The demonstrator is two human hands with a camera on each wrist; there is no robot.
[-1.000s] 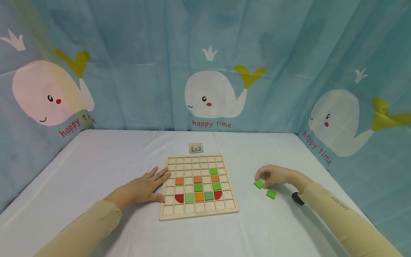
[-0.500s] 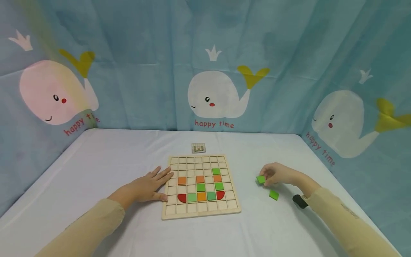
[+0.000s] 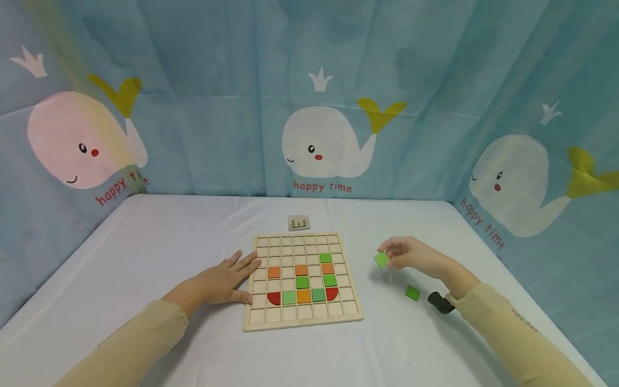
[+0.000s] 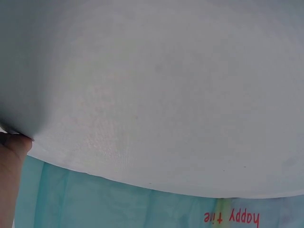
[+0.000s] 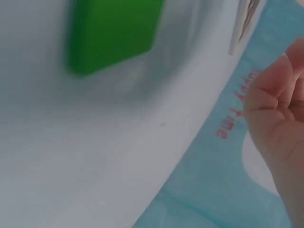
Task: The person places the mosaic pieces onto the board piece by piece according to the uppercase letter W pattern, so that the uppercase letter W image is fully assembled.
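Note:
In the head view my right hand (image 3: 417,258) pinches a green square tile (image 3: 381,260) between thumb and fingers, above the table right of a wooden grid board (image 3: 303,324). A second green tile (image 3: 412,293) lies on the white cloth below that hand. My left hand (image 3: 217,280) rests with spread, straight fingers on the board's left edge. Set in the board are orange tiles (image 3: 274,272), green tiles (image 3: 302,282) and two red quarter-round tiles (image 3: 332,294). The right wrist view shows the curled thumb and fingers (image 5: 273,102), with a blurred green tile (image 5: 116,33) close to the camera.
Behind the board lies a small pattern card (image 3: 299,223) printed with a grid. A black wrist camera (image 3: 440,302) sits by the right sleeve. Blue curtains (image 3: 208,145) with whale prints enclose the white table (image 3: 159,231) at the back and sides.
My right hand has picked one green tile up off the cloth and moved it up and left, nearer the board. The left hand stays on the board's edge.

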